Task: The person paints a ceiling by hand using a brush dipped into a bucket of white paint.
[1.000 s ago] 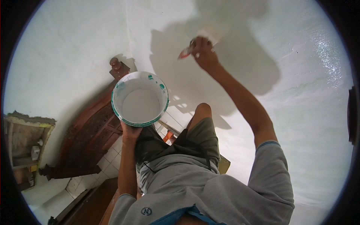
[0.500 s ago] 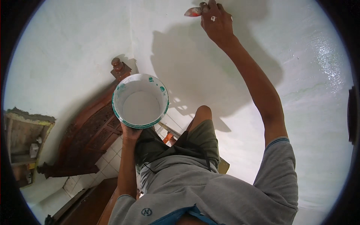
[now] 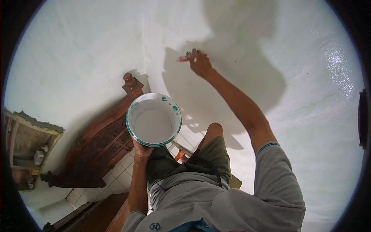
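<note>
My left hand (image 3: 142, 148) supports a white bucket (image 3: 130, 127) with a green-smeared rim from below, gripping its near side. White paint (image 3: 153, 126) lies inside, and its surface looks level. My right hand (image 3: 200, 63), with white spots on its skin, is closed at the wall (image 3: 247, 96) beyond the bucket. It holds what looks like a paintbrush (image 3: 182, 59), whose red, white-smeared handle pokes out on the left. The bristles are hidden behind my fingers.
A carved dark wooden headboard (image 3: 98, 149) with a post knob stands left of the bucket, by the wall corner. A rough-edged wall niche (image 3: 29, 143) holds small items at far left. Below are white floor tiles (image 3: 124, 178) and a brown wooden piece (image 3: 91, 212).
My right hand has come down along the wall and leftward with the paintbrush. The whole view has shifted slightly; the bucket stays in my left hand.
</note>
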`<state>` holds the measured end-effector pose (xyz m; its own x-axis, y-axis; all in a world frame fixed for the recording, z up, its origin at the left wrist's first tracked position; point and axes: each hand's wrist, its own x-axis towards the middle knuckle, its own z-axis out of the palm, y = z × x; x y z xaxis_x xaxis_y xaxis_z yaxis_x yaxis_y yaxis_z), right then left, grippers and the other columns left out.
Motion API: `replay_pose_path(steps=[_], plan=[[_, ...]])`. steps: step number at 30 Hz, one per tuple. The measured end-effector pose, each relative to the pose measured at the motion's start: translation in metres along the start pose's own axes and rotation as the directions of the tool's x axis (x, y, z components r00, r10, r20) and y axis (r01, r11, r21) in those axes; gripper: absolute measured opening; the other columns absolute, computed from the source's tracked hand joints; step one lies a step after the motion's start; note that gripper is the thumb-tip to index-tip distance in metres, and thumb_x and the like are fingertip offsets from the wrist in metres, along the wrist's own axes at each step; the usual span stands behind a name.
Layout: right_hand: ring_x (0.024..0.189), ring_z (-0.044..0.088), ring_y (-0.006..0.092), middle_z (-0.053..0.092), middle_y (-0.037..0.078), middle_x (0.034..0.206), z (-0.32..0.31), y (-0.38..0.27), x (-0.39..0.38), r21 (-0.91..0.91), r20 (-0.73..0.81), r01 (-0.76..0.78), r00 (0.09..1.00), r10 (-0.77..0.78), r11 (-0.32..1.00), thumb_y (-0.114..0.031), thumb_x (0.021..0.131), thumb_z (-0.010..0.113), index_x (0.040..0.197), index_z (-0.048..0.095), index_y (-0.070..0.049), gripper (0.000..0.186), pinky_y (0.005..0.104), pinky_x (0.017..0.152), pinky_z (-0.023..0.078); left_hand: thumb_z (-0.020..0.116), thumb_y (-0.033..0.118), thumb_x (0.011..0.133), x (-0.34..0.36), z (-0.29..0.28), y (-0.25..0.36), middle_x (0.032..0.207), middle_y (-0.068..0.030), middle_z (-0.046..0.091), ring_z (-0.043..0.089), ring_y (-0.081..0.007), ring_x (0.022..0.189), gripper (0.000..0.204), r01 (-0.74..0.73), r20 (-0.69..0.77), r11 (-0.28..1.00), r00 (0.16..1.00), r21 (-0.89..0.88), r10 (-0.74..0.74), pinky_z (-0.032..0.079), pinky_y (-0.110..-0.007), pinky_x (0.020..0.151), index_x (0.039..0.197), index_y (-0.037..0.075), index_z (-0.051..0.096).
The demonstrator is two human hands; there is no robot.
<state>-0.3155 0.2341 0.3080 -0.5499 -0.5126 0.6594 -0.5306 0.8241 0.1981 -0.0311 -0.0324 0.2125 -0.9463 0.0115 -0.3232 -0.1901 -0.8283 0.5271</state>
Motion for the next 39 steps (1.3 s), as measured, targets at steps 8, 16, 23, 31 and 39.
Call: replay_pose_path(steps=[8, 16, 23, 31, 39], plan=[[0.069, 0.059, 0.0236, 0.057, 0.009, 0.085, -0.127, 0.074, 0.095, -0.283, -0.454, 0.076, 0.868, -0.203, 0.956, -0.008, 0.074, 0.058, 0.093, 0.056, -0.002, 0.019, 0.0371, 0.050, 0.049, 0.041, 0.061, 0.084, -0.007, -0.010, -0.001, 0.128, -0.0065, 0.049, 0.046, -0.0257, 0.117, 0.067, 0.018, -0.001, 0.999, 1.000, -0.048, -0.018, 0.039, -0.044, 0.097, 0.129, 0.012, 0.045], [0.080, 0.056, 0.0254, 0.052, 0.013, 0.087, -0.062, 0.011, 0.037, -0.367, -0.045, 0.134, 0.986, -0.162, 0.920, -0.013, 0.079, 0.053, 0.088, 0.057, -0.003, 0.014, 0.0367, 0.061, 0.049, 0.041, 0.060, 0.085, -0.007, -0.001, -0.002, 0.127, -0.0066, 0.050, 0.047, -0.0263, 0.117, 0.065, -0.040, 0.018, 0.999, 0.999, 0.018, 0.040, 0.040, -0.044, 0.097, 0.128, 0.012, 0.045], [0.083, 0.059, 0.0329, 0.059, 0.020, 0.093, -0.057, 0.021, 0.044, 0.064, -0.285, 0.068, 0.957, -0.047, 0.996, -0.014, 0.084, 0.048, 0.088, 0.060, 0.000, 0.019, 0.0439, 0.070, 0.049, 0.039, 0.064, 0.084, -0.008, 0.007, 0.002, 0.129, -0.0059, 0.047, 0.046, -0.0258, 0.117, 0.068, 0.000, 0.030, 0.999, 1.000, -0.032, 0.001, 0.040, -0.043, 0.097, 0.130, 0.014, 0.043], [0.087, 0.059, 0.0254, 0.057, 0.015, 0.109, -0.213, 0.110, 0.134, -0.765, -0.488, -0.145, 0.767, -0.418, 0.628, -0.012, 0.076, 0.059, 0.111, 0.056, -0.003, 0.037, 0.0343, 0.068, 0.045, 0.037, 0.064, 0.085, -0.009, -0.008, 0.002, 0.130, -0.0069, 0.046, 0.045, -0.0273, 0.118, 0.069, 0.024, 0.051, 0.999, 0.998, -0.026, -0.023, 0.041, -0.046, 0.096, 0.132, 0.014, 0.041], [0.091, 0.056, 0.0280, 0.057, 0.015, 0.104, -0.155, 0.080, 0.051, -0.353, -0.350, 0.181, 0.884, -0.310, 0.918, -0.010, 0.077, 0.057, 0.102, 0.053, -0.002, 0.026, 0.0380, 0.072, 0.048, 0.036, 0.064, 0.085, -0.009, 0.001, -0.001, 0.131, -0.0077, 0.045, 0.044, -0.0279, 0.119, 0.069, 0.002, 0.102, 1.000, 0.995, 0.019, -0.003, 0.040, -0.047, 0.097, 0.133, 0.014, 0.039]])
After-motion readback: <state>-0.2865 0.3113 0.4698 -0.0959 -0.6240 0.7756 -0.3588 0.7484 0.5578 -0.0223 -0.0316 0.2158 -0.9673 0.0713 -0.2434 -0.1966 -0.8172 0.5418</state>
